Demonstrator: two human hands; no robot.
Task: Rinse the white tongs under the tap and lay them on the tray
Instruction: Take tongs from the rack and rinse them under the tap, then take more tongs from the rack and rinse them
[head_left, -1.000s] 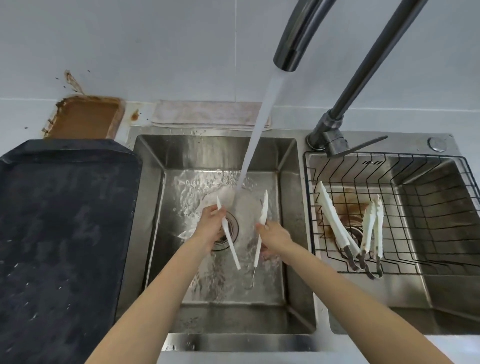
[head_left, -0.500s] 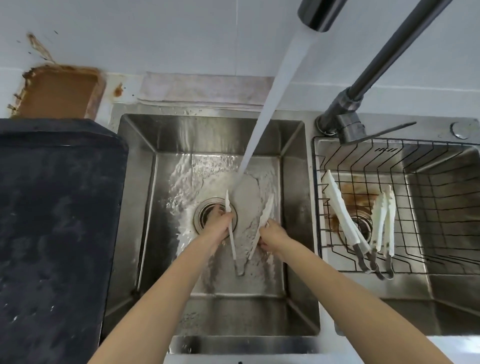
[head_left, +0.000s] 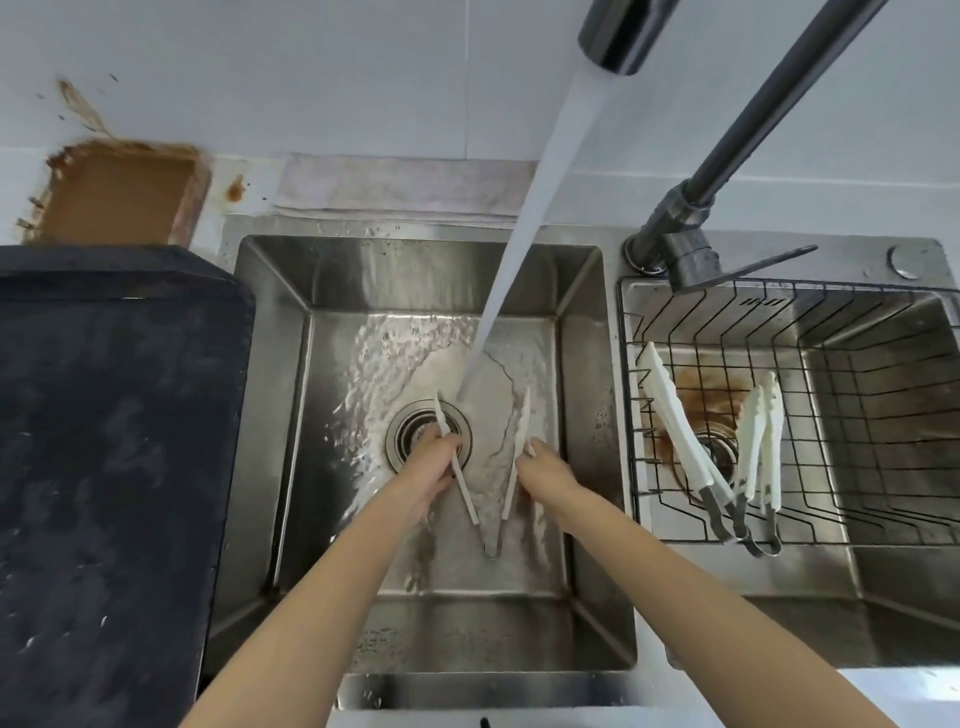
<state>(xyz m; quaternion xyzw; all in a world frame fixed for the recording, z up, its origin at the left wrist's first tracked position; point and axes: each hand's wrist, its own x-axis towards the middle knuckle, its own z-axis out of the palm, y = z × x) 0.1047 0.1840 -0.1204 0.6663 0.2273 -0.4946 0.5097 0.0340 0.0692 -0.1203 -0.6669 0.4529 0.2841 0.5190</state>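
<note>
White tongs (head_left: 511, 483) with a metal hinge end are spread in a V over the left sink basin (head_left: 291, 415). My left hand (head_left: 434, 467) grips the left arm of the tongs, my right hand (head_left: 545, 475) the right arm. The tips point away from me, near the drain. Water streams from the dark tap (head_left: 618, 36) and lands between the two arms. The large dark tray (head_left: 114, 467) lies on the counter left of the sink, wet with droplets.
Two more white tongs (head_left: 680, 441) lie in a black wire basket (head_left: 883, 415) in the right basin. The tap's stem and lever (head_left: 691, 254) stand between the basins. A brown-stained patch (head_left: 114, 192) and a cloth (head_left: 405, 182) sit by the wall.
Both hands have pulled the tong arms wider apart into a V. The water now falls between the arms. The camera view has shifted slightly.
</note>
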